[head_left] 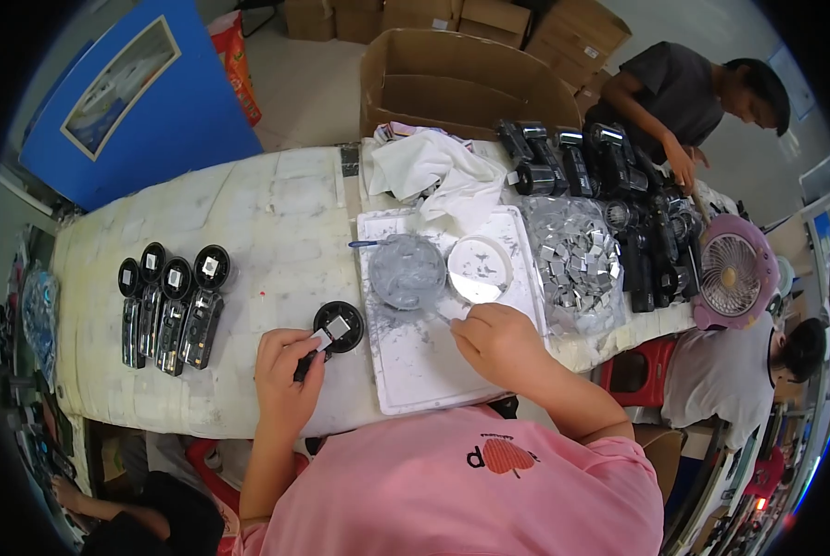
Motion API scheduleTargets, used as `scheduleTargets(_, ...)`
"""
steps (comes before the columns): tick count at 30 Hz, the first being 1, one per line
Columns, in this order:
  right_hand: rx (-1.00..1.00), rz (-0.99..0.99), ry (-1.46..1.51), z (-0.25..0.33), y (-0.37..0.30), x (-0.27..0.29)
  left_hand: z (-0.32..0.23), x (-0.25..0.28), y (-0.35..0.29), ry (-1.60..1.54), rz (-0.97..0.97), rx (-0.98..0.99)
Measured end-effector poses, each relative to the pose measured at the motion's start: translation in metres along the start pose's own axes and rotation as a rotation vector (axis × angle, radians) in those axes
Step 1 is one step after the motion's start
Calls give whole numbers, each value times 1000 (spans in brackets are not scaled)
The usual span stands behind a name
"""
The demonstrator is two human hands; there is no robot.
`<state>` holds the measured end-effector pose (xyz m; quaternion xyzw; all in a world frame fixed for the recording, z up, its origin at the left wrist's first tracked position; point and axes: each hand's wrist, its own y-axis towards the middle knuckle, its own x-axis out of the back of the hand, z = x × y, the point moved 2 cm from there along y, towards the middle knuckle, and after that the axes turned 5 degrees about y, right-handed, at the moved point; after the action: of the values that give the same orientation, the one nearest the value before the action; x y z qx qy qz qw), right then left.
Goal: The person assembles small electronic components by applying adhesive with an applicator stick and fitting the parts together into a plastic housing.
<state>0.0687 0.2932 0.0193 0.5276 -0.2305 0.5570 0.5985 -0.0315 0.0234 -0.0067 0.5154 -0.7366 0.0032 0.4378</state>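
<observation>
My left hand (288, 375) is closed around a black handheld device with a round head (351, 344), low over the table. A small silver square piece (338, 327) shows over that round head; whether it is seated there or pinched by my fingertips I cannot tell. In my right hand (500, 345), the fingers pinch a thin stick-like tool (443, 318), partly hidden by the fingers. Its end points toward a round container of cloudy, pale grey material (406, 271). Beside that container, a white round dish (480, 269) stands on the smudged white tray (415, 371).
Several similar black devices (175, 320) lie in a row at left. A blue pen-like tool (367, 244) rests on the tray's rim. Rightward are a bag of silver pieces (577, 264), stacked black devices (651, 222) and a pink fan (734, 271). A co-worker (674, 102) stands far right.
</observation>
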Motion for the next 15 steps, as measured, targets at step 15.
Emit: scheduleTargets(15, 97, -167, 459, 54, 42, -41, 17, -16, -17, -306, -159, 163)
